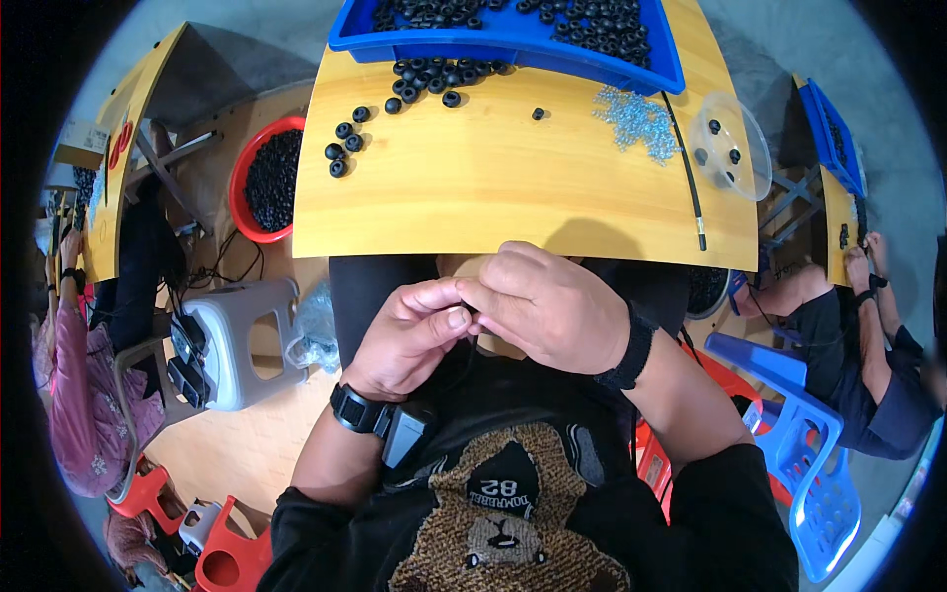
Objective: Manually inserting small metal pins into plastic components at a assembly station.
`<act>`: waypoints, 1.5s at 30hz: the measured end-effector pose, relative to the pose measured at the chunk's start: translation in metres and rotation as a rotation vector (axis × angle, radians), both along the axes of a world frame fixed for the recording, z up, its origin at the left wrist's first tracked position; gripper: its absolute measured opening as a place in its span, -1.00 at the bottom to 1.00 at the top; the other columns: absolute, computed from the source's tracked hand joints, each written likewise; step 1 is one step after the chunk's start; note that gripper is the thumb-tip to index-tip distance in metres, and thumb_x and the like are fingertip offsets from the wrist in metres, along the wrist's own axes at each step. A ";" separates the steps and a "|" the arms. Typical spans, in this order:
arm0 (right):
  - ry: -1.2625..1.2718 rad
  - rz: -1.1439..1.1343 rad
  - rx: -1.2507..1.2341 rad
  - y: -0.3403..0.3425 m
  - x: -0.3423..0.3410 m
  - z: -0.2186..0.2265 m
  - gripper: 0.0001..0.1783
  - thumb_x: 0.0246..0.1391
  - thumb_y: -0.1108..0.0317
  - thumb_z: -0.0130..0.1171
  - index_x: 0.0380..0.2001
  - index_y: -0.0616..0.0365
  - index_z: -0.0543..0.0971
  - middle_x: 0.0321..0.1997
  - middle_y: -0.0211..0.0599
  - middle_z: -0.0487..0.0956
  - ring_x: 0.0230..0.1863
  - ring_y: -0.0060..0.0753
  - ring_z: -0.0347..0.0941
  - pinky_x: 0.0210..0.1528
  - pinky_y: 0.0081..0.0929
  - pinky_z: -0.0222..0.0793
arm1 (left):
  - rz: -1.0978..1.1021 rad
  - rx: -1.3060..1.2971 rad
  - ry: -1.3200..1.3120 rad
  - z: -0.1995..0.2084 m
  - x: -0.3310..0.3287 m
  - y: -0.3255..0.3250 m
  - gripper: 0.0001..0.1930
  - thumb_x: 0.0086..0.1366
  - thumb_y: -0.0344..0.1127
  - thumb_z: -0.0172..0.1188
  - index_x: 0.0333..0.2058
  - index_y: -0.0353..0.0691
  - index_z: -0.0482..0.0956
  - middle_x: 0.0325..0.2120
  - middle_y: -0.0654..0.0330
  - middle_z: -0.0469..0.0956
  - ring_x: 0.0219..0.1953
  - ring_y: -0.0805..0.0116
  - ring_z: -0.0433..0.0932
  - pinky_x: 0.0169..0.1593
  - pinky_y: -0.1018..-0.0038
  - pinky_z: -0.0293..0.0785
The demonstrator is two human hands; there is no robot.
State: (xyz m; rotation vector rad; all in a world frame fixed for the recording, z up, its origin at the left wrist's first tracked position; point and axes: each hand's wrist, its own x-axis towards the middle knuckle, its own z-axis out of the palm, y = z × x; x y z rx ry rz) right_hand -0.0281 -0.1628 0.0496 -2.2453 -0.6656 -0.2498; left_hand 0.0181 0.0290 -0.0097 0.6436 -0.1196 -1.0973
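Observation:
Close together over my lap, just short of the table's near edge, my left hand (419,331) and my right hand (546,304) meet at the fingertips. Both are closed in a pinch on something small and dark, mostly hidden by the fingers. On the yellow table (444,207) beyond lie several round black parts with holes (353,143), trailing from a larger cluster (434,77). One small black piece (538,114) lies apart. To the right are a heap of small clear bluish pieces (639,123) and a thin black rod (689,178).
A blue tray (473,44) of black parts stands at the table's far side. A clear round lid or dish (755,148) holds a few black pieces at the right edge. A red basin (237,212) of black parts is left. Stools and a blue chair (814,464) flank me; other people sit both sides.

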 end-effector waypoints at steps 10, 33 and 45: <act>0.219 -0.250 0.492 0.014 -0.010 0.021 -0.03 -0.36 0.16 0.51 0.18 0.21 0.33 0.00 -0.16 0.43 -0.05 -0.27 0.43 0.03 -0.42 0.29 | 0.085 -0.067 -0.347 0.056 -0.008 -0.014 -0.60 0.24 -0.25 0.22 -0.04 -0.42 0.48 -0.18 0.10 0.55 -0.20 0.43 0.53 -0.04 0.52 0.44; -0.022 -0.110 0.743 0.050 -0.025 0.022 -0.60 -0.19 0.28 0.30 -0.25 0.29 0.56 -0.22 -0.07 0.57 -0.14 -0.03 0.51 -0.03 -0.22 0.40 | 0.042 0.026 -0.739 0.066 -0.032 0.002 -0.66 0.13 -0.36 0.30 -0.11 -0.35 0.56 -0.32 0.19 0.59 -0.24 0.46 0.55 -0.08 0.58 0.46; -0.142 -0.197 0.152 0.017 -0.036 0.048 -0.66 -0.17 0.44 0.26 -0.21 0.13 0.60 -0.12 -0.26 0.56 0.00 -0.22 0.46 0.01 -0.30 0.37 | 0.081 -0.202 0.025 0.049 -0.036 -0.001 -0.63 0.27 -0.34 0.16 0.03 -0.33 0.44 -0.06 0.09 0.50 0.01 0.35 0.46 0.08 0.42 0.37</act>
